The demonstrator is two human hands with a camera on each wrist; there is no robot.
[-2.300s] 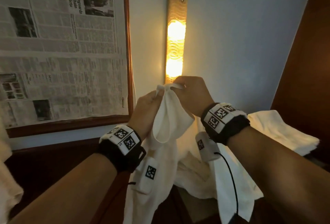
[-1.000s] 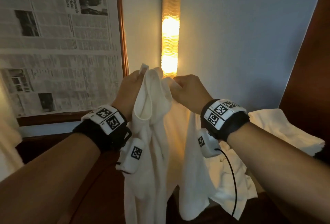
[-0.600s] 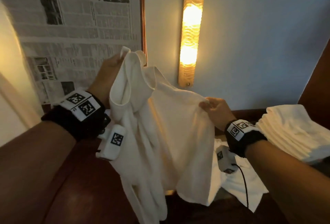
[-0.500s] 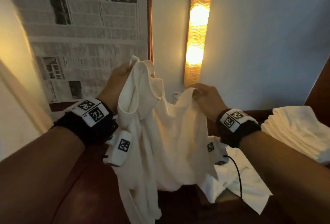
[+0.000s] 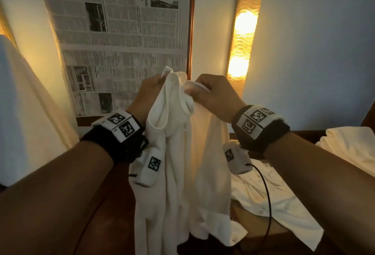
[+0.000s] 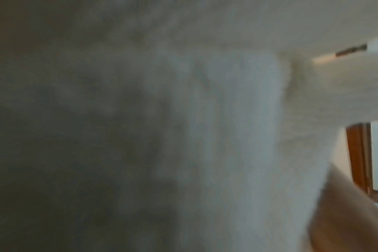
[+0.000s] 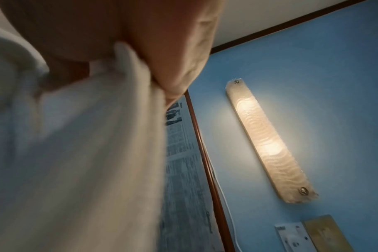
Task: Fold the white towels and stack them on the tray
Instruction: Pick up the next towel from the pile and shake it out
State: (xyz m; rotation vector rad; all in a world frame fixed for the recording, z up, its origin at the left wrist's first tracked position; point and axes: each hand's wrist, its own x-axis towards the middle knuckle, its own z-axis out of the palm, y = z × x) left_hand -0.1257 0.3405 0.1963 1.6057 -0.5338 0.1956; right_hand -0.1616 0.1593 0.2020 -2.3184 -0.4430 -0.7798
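Fingers (image 5: 194, 84) of right hand (image 5: 215, 96) curled, pinching top edge of white towel (image 5: 182, 163); left hand (image 5: 148, 94) gripping the corner at 9 o'clock. Cloth hanging toward 6 o'clock. Farther, at 3 o'clock, folded towels (image 5: 353, 145); beyond, wall lamp (image 5: 243, 37).

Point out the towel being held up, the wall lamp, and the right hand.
held towel (image 5: 178, 165), head view, hanging middle.
wall lamp (image 5: 244, 31), head view, lit front.
right hand (image 5: 213, 94), head view, back of hand.
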